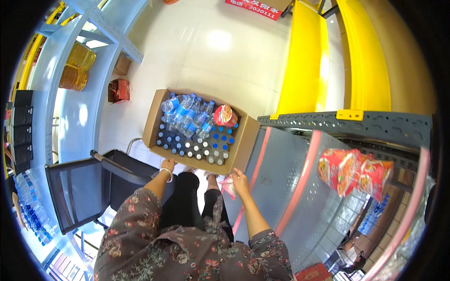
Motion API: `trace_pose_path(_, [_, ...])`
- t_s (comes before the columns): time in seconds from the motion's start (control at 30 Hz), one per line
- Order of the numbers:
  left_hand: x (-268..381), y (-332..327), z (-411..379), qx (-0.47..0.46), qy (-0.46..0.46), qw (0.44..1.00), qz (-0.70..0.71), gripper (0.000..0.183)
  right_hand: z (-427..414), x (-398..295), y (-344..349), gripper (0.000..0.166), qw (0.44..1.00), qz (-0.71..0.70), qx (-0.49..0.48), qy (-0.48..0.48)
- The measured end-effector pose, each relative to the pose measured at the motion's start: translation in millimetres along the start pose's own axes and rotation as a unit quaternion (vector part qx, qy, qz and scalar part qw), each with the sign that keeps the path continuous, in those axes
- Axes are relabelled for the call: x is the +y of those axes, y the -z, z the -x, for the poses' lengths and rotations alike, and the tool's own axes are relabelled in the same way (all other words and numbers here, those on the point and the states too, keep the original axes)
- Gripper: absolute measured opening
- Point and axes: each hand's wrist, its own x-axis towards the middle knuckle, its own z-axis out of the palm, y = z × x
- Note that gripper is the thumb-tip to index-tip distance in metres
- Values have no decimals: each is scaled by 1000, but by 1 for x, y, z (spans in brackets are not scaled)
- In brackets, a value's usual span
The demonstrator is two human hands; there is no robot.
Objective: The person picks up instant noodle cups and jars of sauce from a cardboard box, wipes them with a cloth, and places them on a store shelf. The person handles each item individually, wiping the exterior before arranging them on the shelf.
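Observation:
In front of me is an open cardboard box (243, 146), its near wall close to my shoes. My left hand (168, 164), with a pale bangle on the wrist, has its fingers curled at the near rim left of centre. At the near right corner my right hand (240, 182) holds a crumpled pink-and-white plastic packet (229, 187), its fingertips by the box. Clear water bottles (190, 114) lie heaped over rows of upright capped bottles (198, 148). A red instant-noodle cup (225, 116) rests on its side at the box's far right.
A black mesh chair (79, 189) stands at my left, near a blue shelf rack (79, 116) bearing large oil jugs (75, 72). Grey shelves (281, 168) at my right hold red noodle packs (353, 172). Yellow shelves (306, 59) rise beyond. A small red carton (119, 90) sits on the floor.

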Motion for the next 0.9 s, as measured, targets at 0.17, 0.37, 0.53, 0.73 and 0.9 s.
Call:
trace_pose_path(0.17, [94,-52,-35,-142,109,957,226,47,-94,16,-25,53,997,67,-12,-23])
trace_pose_path(0.37, [185,-109,-90,-212,159,872,413,82,-208,18,-47,62,996,76,30,31])
trace_pose_path(0.53, [216,-149,-143,-224,153,836,477,91,-288,26,-57,72,984,126,64,106])
trace_pose_path(0.73, [236,-173,-187,-244,202,797,514,90,-336,14,-58,80,982,145,39,115])
trace_pose_path(0.9, [243,-184,-191,-268,187,753,572,84,-341,30,-66,82,987,144,11,72])
